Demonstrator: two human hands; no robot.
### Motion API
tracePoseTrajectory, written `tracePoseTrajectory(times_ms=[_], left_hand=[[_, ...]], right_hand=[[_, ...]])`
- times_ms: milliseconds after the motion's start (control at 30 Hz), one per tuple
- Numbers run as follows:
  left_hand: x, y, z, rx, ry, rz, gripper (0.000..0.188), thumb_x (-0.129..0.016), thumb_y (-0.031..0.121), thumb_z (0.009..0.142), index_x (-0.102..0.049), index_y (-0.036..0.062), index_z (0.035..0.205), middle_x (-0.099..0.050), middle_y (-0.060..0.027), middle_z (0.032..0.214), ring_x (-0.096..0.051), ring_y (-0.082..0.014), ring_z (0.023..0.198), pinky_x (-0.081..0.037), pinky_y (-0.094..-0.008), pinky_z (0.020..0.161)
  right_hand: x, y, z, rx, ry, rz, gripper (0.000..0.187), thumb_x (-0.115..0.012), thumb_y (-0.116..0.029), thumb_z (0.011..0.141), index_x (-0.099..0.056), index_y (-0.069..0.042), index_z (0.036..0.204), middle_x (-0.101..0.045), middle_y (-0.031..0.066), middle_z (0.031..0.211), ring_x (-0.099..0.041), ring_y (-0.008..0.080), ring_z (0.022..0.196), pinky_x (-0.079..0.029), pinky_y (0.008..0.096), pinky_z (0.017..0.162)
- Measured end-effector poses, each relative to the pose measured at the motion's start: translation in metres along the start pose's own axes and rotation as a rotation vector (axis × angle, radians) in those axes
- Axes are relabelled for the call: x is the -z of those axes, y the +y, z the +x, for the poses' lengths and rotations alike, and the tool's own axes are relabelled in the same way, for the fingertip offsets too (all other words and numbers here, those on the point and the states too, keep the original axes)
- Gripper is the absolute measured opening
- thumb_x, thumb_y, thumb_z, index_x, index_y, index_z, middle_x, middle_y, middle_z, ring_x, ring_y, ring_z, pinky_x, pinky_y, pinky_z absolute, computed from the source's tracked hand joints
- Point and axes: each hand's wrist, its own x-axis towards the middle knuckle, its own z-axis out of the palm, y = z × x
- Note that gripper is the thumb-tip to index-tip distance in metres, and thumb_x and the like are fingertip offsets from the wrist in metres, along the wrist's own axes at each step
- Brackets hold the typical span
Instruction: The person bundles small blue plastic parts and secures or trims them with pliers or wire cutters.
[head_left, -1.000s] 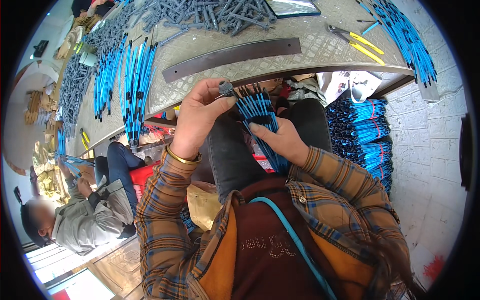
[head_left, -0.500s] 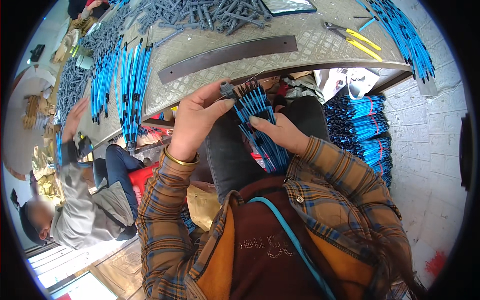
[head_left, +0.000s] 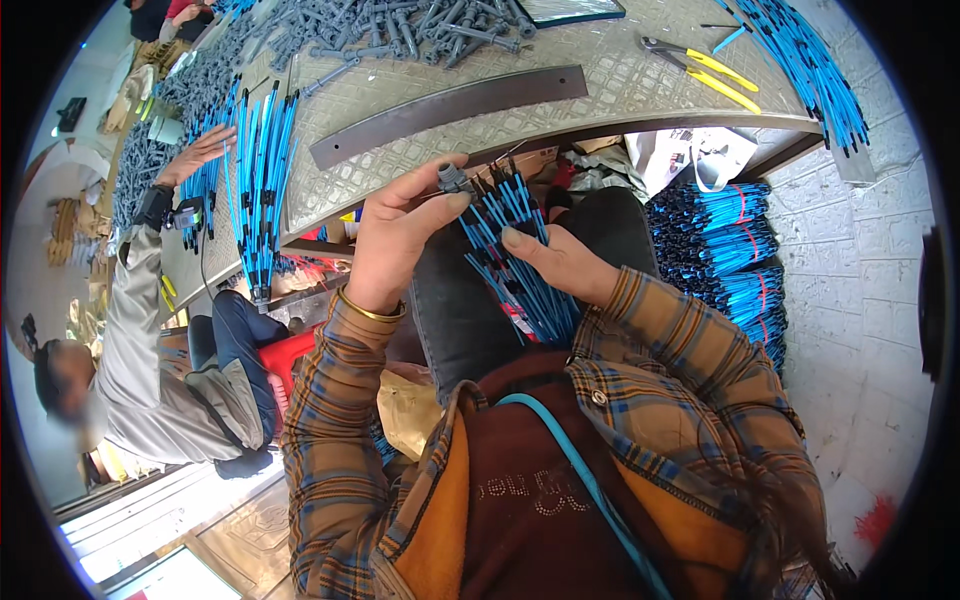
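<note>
My left hand (head_left: 398, 228) pinches a grey ribbed plastic fitting (head_left: 453, 179) between thumb and fingers. Close beside it, my right hand (head_left: 562, 262) is closed around a bunch of thin blue rods with black ends (head_left: 540, 312), its thumb pressed across the upper part. The bunch slants over my lap, with its black tips fanned out next to the fitting. Whether any rod tip touches the fitting I cannot tell. My right fingers are mostly hidden behind the rods.
On the table lie a dark curved-looking metal strip (head_left: 450, 114), yellow-handled pliers (head_left: 712, 76), a heap of grey plastic parts (head_left: 400, 30) and more blue rods (head_left: 262, 190). Tied rod bundles (head_left: 742, 245) are stacked at right. A co-worker's hand (head_left: 200, 155) reaches over the table at left.
The co-worker's hand has moved right, toward the blue rods on the table. My hands stay nearly in place, while the rods in my right hand have spread and shifted slightly.
</note>
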Motion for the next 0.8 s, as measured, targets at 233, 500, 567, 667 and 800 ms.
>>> tracePoseTrajectory(times_ms=[233,500,567,667,800], left_hand=[[-0.003,0.001,-0.001,-0.004,0.035,0.007,0.035,-0.061,-0.002,0.078,-0.058,0.0017,0.113,-0.061,0.0015,0.093,-0.053,-0.0037,0.082,-0.042,-0.0179,0.074],[0.009,0.001,0.001,0.031,-0.084,-0.027,0.037,-0.06,-0.003,0.078,-0.057,0.002,0.114,-0.061,0.0013,0.091,-0.053,-0.004,0.081,-0.042,-0.0175,0.071],[0.013,0.001,0.001,0.03,-0.157,0.04,0.039,-0.059,-0.002,0.078,-0.054,0.0023,0.117,-0.061,0.0003,0.089,-0.055,-0.0044,0.077,-0.043,-0.0152,0.061],[0.01,0.004,0.0,0.025,-0.149,-0.004,0.038,-0.06,-0.002,0.078,-0.054,0.0021,0.116,-0.061,0.0012,0.088,-0.054,-0.0044,0.074,-0.041,-0.0153,0.058],[0.003,0.006,0.002,0.071,-0.12,-0.079,0.033,-0.063,0.0,0.077,-0.058,0.0021,0.109,-0.055,0.0039,0.081,-0.05,-0.0039,0.075,-0.04,-0.0173,0.065]], right_hand=[[-0.002,-0.003,-0.003,0.01,0.004,-0.06,0.044,-0.043,-0.043,0.092,-0.057,-0.002,0.095,-0.058,-0.0001,0.081,-0.052,0.005,0.074,-0.044,0.0216,0.066],[0.006,0.003,0.003,-0.077,-0.077,0.036,0.049,-0.046,-0.048,0.088,-0.057,-0.002,0.1,-0.06,0.0026,0.085,-0.055,0.0075,0.077,-0.044,0.0225,0.069],[0.007,0.002,0.002,-0.111,-0.097,0.072,0.053,-0.048,-0.05,0.086,-0.057,-0.001,0.103,-0.06,0.0038,0.086,-0.055,0.0085,0.078,-0.045,0.023,0.07],[0.007,-0.005,-0.001,-0.16,-0.135,0.093,0.053,-0.049,-0.051,0.085,-0.057,-0.002,0.104,-0.061,0.0046,0.086,-0.056,0.0093,0.079,-0.045,0.0231,0.07],[0.004,-0.011,-0.008,-0.161,-0.055,0.112,0.052,-0.05,-0.05,0.085,-0.058,-0.001,0.102,-0.061,0.0047,0.084,-0.056,0.0089,0.078,-0.045,0.0229,0.069]])
